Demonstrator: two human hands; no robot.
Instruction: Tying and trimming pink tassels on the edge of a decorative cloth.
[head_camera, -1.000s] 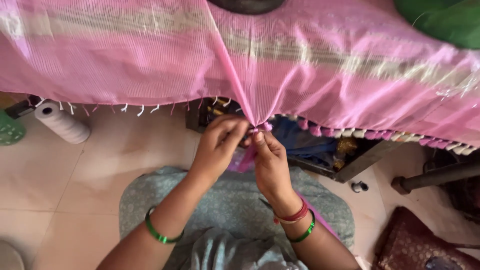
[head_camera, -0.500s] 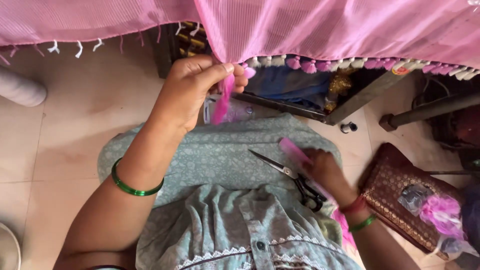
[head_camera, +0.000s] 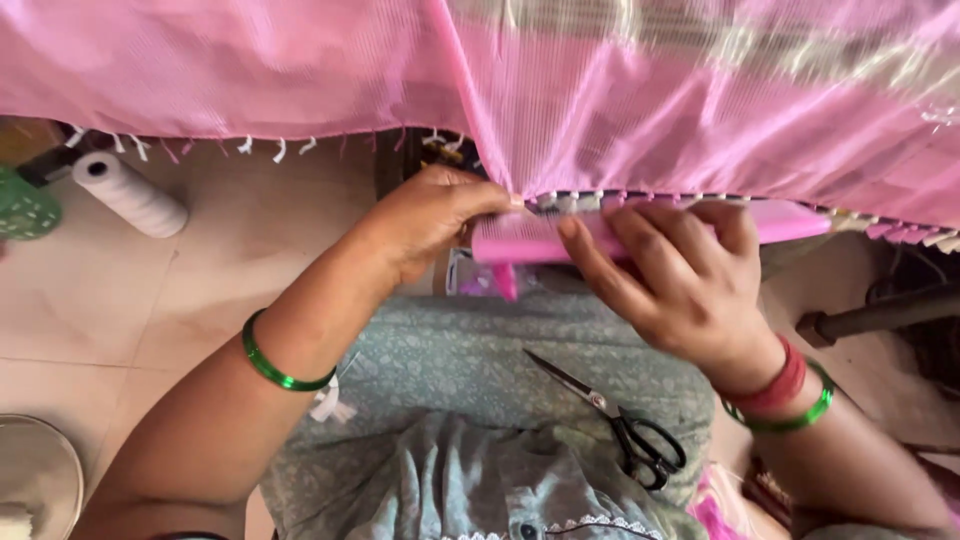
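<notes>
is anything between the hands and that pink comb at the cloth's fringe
Nothing visible. The right hand grips the pink comb directly, and the left hand pinches the pink cloth at the comb's left end. The scissors lie apart on the lap.

The floor (head_camera: 130, 290) is made of large pale beige tiles with thin joints, and soft daylight falls on it at the left of the frame. At the upper left, a white spool of thread (head_camera: 130, 194) lies on the tiles, and beside it, at the left edge, there is a green plastic basket (head_camera: 22, 208). In the lower left corner a round metal bowl (head_camera: 38, 480) is partly visible. At the right, a dark metal leg (head_camera: 875, 315) of some furniture stands in shadow.
</notes>
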